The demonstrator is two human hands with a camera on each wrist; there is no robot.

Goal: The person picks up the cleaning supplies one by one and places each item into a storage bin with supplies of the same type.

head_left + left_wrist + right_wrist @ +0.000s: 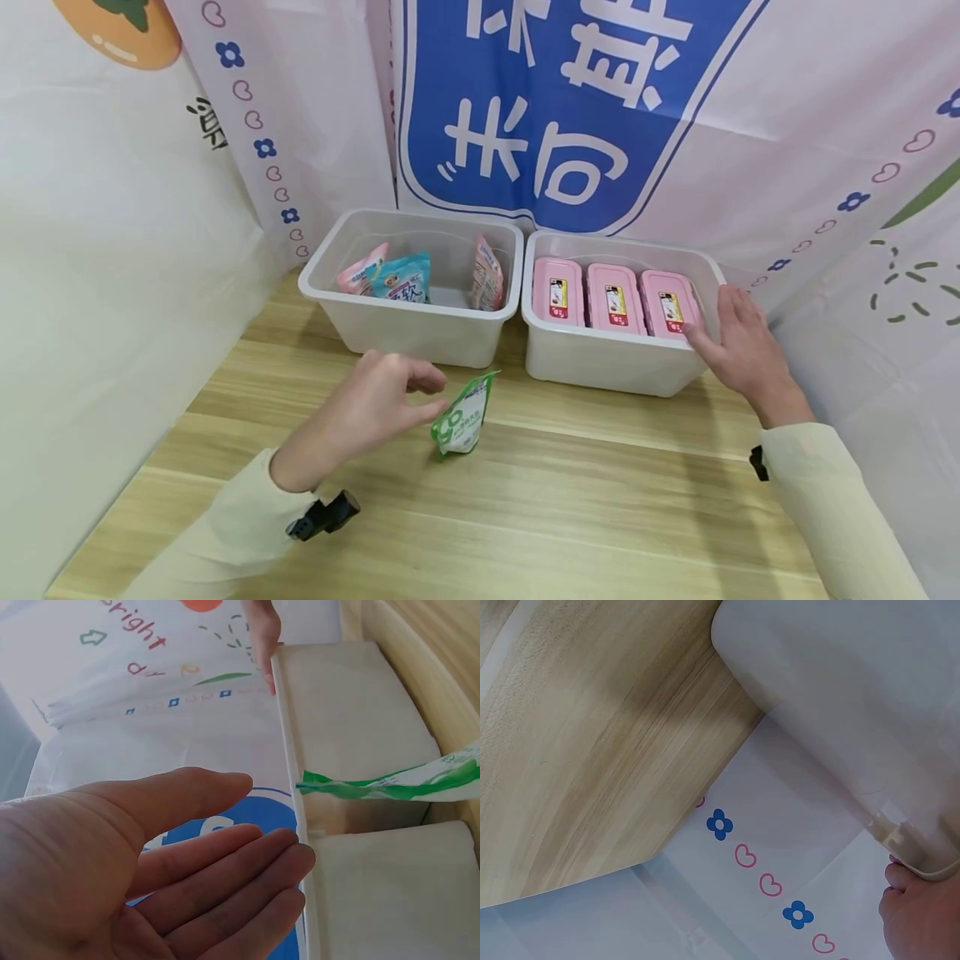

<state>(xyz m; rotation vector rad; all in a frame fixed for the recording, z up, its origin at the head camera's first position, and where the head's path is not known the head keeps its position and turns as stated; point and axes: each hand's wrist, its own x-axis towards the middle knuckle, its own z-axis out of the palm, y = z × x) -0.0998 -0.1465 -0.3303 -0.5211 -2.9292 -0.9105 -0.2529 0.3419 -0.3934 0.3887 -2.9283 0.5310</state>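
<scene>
In the head view my left hand point(386, 396) hovers over the table beside a green-and-white packet point(463, 417), which stands tilted in front of the bins. The left wrist view shows this hand point(210, 870) with fingers loosely extended and nothing between them; the packet point(397, 784) is apart from the fingertips. At the right, my right hand point(746, 346) grips the rim of the right white bin point(600, 358), thumb at the front corner and fingers along the side. Three pink lidded boxes point(617, 297) stand in that bin. The right wrist view catches part of this hand point(926, 911) at the rim.
A left white bin point(412, 329) touches or nearly touches the right one and holds a blue packet point(405, 279) and pink packets point(489, 275). Wood-grain table point(585, 500) lies in front. Printed cloth walls point(322, 108) enclose the back and sides.
</scene>
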